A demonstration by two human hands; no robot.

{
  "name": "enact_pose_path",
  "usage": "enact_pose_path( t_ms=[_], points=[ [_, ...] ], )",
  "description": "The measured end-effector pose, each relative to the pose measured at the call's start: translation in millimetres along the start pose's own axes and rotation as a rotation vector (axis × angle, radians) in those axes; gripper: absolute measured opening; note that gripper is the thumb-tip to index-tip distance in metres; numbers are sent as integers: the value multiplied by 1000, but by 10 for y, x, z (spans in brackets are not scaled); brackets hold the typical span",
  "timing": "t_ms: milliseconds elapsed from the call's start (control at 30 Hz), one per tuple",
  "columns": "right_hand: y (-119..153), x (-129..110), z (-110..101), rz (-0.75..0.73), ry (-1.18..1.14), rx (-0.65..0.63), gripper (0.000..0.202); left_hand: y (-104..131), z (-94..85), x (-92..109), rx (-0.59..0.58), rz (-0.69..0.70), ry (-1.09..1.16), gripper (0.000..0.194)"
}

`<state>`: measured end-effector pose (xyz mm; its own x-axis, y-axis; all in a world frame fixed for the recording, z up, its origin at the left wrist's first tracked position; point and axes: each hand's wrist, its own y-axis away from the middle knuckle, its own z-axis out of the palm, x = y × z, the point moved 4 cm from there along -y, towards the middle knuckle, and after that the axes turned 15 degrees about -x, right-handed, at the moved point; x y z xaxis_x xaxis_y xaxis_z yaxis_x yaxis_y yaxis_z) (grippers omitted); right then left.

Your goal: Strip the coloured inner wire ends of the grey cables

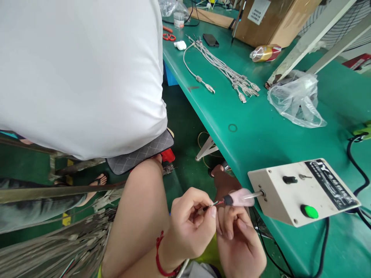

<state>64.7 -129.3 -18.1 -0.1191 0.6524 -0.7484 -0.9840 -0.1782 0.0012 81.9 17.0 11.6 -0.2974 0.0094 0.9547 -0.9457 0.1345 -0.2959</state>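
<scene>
My left hand (pixel 193 226) is closed in a pinch around the end of a cable, with thumb and forefinger on its thin coloured wires (pixel 216 202). These wires reach the dark tip of a pinkish, see-through sleeve (pixel 242 197) on the shaft of a beige electric wire-twisting machine (pixel 278 200). Just under the sleeve is my right hand (pixel 240 243), its fingers loosely curled and its thumb apart from them. Nothing shows in that hand. A grey cable (pixel 183 268) runs below my left wrist. Whether the wire ends sit inside the tip is hidden.
On the green table (pixel 246 143) lie several grey USB cables (pixel 220 65), a plastic bag (pixel 298 100), a bottle (pixel 265 53) and a black phone (pixel 210 39). A cardboard box (pixel 272 23) stands behind. A person in a white shirt (pixel 81 77) sits close at left.
</scene>
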Motion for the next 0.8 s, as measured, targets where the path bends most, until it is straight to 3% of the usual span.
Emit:
enact_pose_path(
  t_ms=[100, 200, 500, 800],
  points=[
    [139, -40, 50, -57, 196, 17, 29, 56, -19, 21, 49, 21, 1, 20],
    [266, -14, 47, 14, 314, 75, 18, 80, -14, 63, 29, 83, 3, 20],
    [186, -117, 232, 165, 194, 267, 22, -14, 29, 197, -66, 206, -74, 20],
    [167, -58, 187, 232, 38, 143, 16, 13, 13, 185, -55, 126, -17, 24]
  ],
)
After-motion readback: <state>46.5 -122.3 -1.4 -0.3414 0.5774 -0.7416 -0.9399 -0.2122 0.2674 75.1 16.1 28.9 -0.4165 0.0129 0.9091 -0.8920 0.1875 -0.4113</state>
